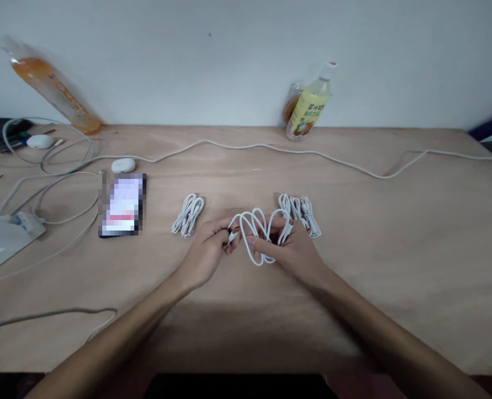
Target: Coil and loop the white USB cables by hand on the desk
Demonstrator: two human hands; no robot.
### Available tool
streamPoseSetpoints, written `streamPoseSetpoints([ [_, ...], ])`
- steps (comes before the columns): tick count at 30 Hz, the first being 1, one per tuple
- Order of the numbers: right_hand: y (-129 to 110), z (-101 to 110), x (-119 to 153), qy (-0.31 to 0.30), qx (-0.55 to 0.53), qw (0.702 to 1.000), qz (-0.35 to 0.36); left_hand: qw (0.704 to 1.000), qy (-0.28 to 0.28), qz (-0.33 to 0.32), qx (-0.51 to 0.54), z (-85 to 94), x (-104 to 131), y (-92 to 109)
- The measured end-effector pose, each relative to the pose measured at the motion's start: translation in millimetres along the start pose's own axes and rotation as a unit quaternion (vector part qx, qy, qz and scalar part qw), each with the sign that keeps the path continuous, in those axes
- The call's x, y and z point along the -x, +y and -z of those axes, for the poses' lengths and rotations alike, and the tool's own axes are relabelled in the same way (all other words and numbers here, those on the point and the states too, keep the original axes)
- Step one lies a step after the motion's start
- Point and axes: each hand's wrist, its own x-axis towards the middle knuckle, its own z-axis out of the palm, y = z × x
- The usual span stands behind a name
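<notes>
Between my hands, above the table, a white cable (252, 221) hangs in loose loops. My left hand (210, 246) pinches one end of it near a white plug. My right hand (293, 249) grips the loops, its thumb laid across them, with another plug beside its fingers. Coiled white cables (188, 215) lie in a bundle just beyond my left hand. More coiled white cables (299, 213) lie behind my right hand, partly hidden by it.
A phone (123, 205) and white cases (123, 165) lie at the left, near tangled cables and a power strip (8, 241). An orange bottle (56, 91) and a yellow bottle (309, 108) stand by the wall. A long white cable (270, 147) crosses the table's back.
</notes>
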Motion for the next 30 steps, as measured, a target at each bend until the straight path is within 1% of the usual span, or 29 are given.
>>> streamPoseSetpoints([
  [5,4,3,-1,0.047,0.036,0.998,-0.007,0.995,0.009,0.006,0.099,-2.2,2,5],
  [9,4,3,-1,0.041,0.01,0.999,-0.013,0.991,0.008,0.018,0.133,-8.0,4,11],
  [11,4,2,-2,0.046,-0.01,0.999,-0.01,0.991,0.001,0.016,0.132,-8.6,4,9],
  [15,7,2,-2,0.059,-0.019,0.998,-0.012,0.996,-0.022,0.008,0.085,-5.1,5,2],
  [20,12,4,-2,0.058,-0.044,0.997,-0.022,0.994,-0.01,0.019,0.105,-4.5,3,0],
  [25,8,4,0,0.059,0.004,0.998,-0.031,0.986,0.0,0.028,0.161,-9.3,2,1],
  [30,4,3,1,0.061,0.049,0.997,-0.026,0.982,0.002,0.059,0.178,-9.4,6,2],
])
